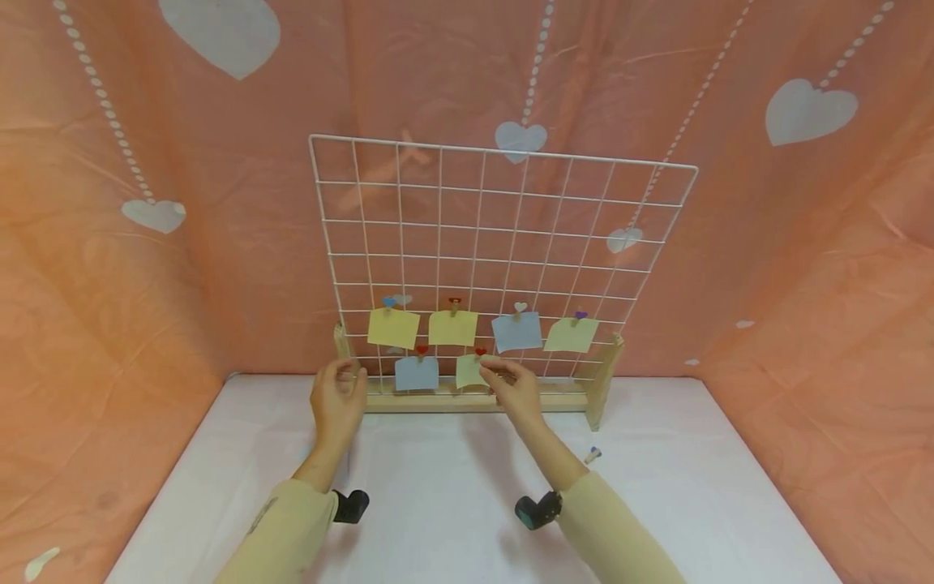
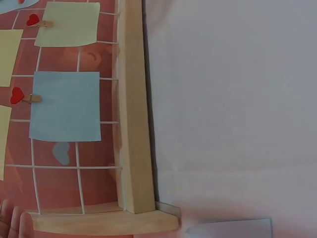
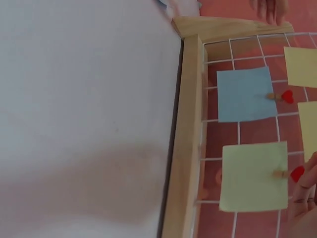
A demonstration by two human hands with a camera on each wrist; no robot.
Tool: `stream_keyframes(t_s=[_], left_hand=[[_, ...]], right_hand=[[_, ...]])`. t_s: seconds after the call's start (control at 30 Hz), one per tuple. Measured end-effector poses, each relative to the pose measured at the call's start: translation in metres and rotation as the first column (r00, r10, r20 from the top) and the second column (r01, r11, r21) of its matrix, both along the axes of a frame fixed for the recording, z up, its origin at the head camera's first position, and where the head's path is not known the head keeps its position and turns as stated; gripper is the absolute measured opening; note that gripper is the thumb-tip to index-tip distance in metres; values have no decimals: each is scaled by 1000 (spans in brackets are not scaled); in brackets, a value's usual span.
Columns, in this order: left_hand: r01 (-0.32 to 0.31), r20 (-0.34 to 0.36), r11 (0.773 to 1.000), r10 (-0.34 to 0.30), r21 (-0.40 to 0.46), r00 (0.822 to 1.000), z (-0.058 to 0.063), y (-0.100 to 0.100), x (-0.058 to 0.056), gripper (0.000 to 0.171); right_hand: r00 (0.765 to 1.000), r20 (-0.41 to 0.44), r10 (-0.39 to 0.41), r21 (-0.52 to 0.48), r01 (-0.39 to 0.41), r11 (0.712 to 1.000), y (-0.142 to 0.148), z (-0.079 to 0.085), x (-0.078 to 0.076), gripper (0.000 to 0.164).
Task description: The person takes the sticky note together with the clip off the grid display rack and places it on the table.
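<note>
My right hand [image 1: 516,391] is at the lower right of a pale green note [image 1: 469,371] on a white wire grid [image 1: 503,261]. Its curled fingers come right up to the red heart clothespin [image 3: 297,173] at the note's top edge; I cannot tell whether they pinch it. That heart stays largely uncovered in the right wrist view. My left hand [image 1: 338,397] hovers by the grid's lower left corner, fingers loosely bent and holding nothing. Between the hands, a light blue note [image 1: 417,374] hangs from another red heart clothespin [image 2: 18,96].
Above hang two yellow notes [image 1: 453,328], a blue note [image 1: 516,332] and a green note [image 1: 571,335], all clipped. The grid stands in a wooden base [image 1: 474,403]. A loose clothespin [image 1: 593,455] lies right on the table; a bluish sheet [image 2: 233,228] lies left.
</note>
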State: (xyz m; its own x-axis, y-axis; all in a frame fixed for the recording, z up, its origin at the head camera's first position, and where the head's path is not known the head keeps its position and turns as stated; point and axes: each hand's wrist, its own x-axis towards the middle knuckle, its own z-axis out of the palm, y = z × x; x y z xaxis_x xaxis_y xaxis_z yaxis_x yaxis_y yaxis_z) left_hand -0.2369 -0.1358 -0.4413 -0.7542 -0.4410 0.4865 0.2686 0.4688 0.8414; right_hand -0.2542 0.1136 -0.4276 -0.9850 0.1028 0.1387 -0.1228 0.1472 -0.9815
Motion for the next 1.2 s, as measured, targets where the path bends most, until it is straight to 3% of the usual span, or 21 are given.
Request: stream_keyframes(t_s=[0.3, 0.6, 0.83, 1.2], left_hand=[[84, -42, 996, -85, -15, 996, 11, 3, -3, 23], [114, 13, 993, -114, -5, 993, 20, 5, -6, 27], [95, 17, 995, -94, -14, 995, 25, 4, -11, 26], [98, 89, 993, -92, -60, 992, 32, 5, -19, 32]], right_hand=[[997, -32, 77, 16, -76, 997, -22, 14, -6, 24], [981, -134, 139, 46, -134, 990, -45, 54, 12, 23], [976, -176, 128, 43, -123, 992, -59, 35, -19, 18], [964, -192, 182, 48, -176, 983, -82, 51, -23, 20]])
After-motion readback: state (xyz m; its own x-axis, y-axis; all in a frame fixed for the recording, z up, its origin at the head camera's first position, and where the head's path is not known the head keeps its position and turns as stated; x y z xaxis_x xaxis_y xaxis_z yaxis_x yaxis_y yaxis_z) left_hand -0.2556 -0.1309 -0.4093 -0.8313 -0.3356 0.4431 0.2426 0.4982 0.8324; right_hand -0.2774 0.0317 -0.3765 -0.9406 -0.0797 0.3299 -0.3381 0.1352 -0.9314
